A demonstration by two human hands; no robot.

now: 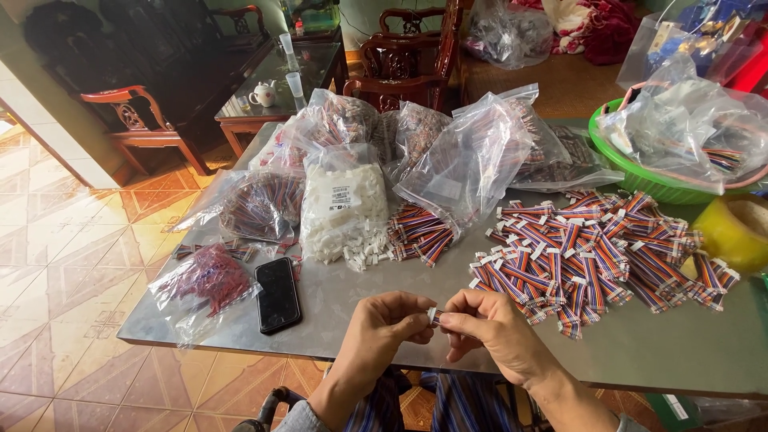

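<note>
white plastic connector (434,315), a tiny one, is sitting between the two hands, just over the near edge of the grey table (336,304). left hand (382,326) is pinching it from one side with its fingertips closed on it. right hand (490,326) is pinching it from the other side, thumb and first finger pressing on it, the other fingers curling in. both hands are touching each other at the little piece. it is too small to tell more about it. just past the right hand, a big pile of striped ribbon cables (596,252) with white ends is lying spread on the table. near the left hand, a black phone (278,294) is lying flat with a dark screen. beside the phone, a clear bag of red wires (210,280) is lying. further back, a heap of small white plastic pieces (344,216) is spilling out of a clear bag. more clear bags of striped cables (472,160) are piling up behind it. at the far right, a green basket (632,178) is holding more bags, and a yellow tape roll (734,232) is sitting beside it. behind the table, dark wooden chairs (400,68) and a glass table with a white teapot (263,94) are standing on the orange tiled floor (64,264).
</note>
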